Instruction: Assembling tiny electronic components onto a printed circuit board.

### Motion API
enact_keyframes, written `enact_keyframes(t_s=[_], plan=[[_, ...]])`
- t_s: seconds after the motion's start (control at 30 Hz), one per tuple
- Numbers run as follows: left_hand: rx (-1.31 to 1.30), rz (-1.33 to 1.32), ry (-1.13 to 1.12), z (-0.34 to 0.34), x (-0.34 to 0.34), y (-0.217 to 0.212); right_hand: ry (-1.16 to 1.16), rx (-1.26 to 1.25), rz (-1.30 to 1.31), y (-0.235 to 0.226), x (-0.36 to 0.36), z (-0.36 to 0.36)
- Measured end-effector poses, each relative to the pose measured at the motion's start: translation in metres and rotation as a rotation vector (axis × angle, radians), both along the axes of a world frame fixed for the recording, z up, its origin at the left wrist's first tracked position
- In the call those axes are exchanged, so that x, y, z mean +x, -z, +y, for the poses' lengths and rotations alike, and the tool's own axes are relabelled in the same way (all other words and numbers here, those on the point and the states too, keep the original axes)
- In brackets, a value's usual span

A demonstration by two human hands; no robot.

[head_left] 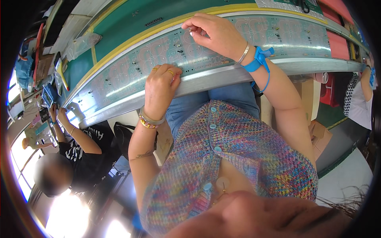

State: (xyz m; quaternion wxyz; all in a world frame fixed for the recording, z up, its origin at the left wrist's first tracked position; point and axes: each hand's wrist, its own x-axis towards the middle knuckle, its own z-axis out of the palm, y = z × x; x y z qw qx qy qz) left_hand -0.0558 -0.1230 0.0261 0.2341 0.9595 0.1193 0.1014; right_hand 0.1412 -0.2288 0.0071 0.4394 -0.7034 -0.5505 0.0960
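Pale circuit panel (pixel 131 75) lies along the worktop (pixel 119 23). Left hand (pixel 160 89) rests curled on its near edge; right hand (pixel 212 33) pinches something too small to identify, fingertips (pixel 190 28) touching the panel.
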Motion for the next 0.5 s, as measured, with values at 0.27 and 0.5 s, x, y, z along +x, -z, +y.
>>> enact_keyframes(t_s=[0.27,0.5], plan=[[0.003,-0.016,0.072,0.006,-0.003,0.001,-0.047,0.026,0.031,-0.002,-0.002,0.001],[-0.025,-0.100,0.039,0.009,-0.013,0.000,-0.188,0.027,0.053,0.000,-0.016,0.000]])
